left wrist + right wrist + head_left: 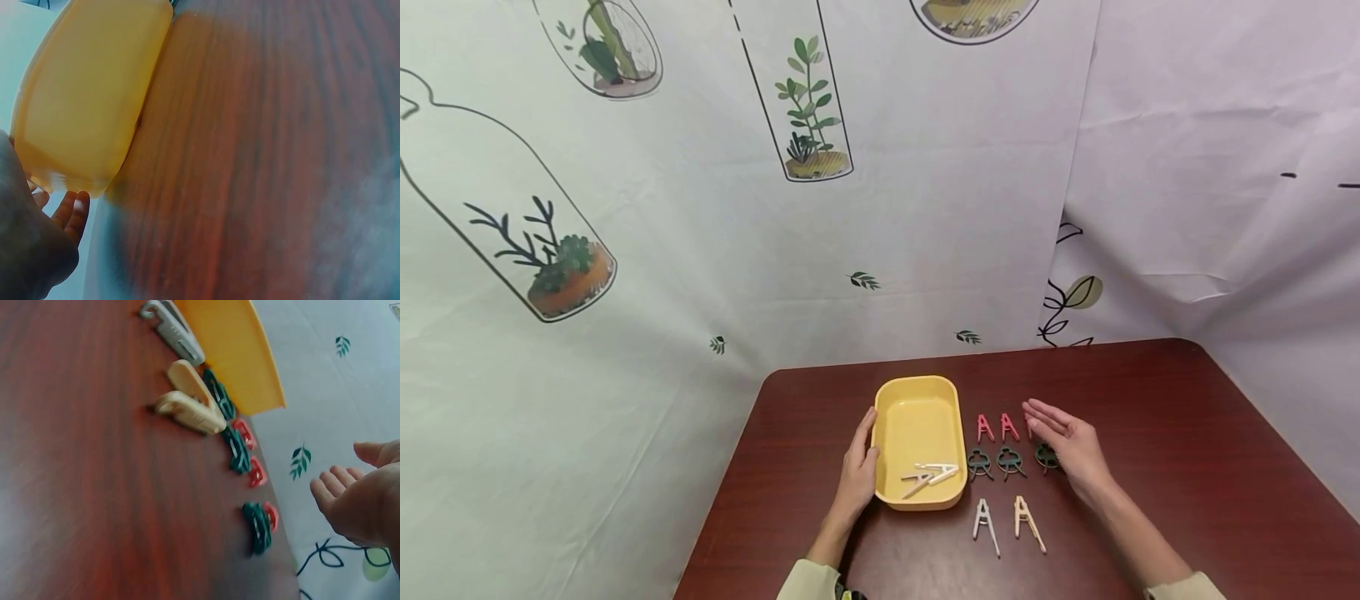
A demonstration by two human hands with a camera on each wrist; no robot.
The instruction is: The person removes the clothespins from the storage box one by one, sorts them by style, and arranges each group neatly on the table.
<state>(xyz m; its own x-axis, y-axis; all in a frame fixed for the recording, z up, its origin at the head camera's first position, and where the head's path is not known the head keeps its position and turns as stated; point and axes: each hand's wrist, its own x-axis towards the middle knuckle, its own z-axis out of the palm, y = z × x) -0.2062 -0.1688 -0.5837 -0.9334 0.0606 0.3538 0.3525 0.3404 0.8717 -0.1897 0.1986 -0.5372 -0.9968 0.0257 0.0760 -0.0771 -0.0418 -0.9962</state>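
Note:
My left hand (855,471) rests against the left side of a yellow tray (881,417), fingers extended along its wall. In the left wrist view its fingertips meet the yellow wall. Inside the tray lie a white clothespin (943,475) and a beige-brown one. My right hand (1072,446) is held above the table at the right, empty, fingers loosely extended. It partly covers a red clip (1028,427) and a dark green round clip (1046,456). To its left are two more red clips (1009,427) and two more green clips (1010,460).
Nearer the front lie a light grey clothespin (983,525) and a cream clothespin (1027,523), legs toward me. Everything sits on a dark red-brown wooden table (805,417). A white cloth backdrop (925,250) with plant prints hangs behind the table's far edge.

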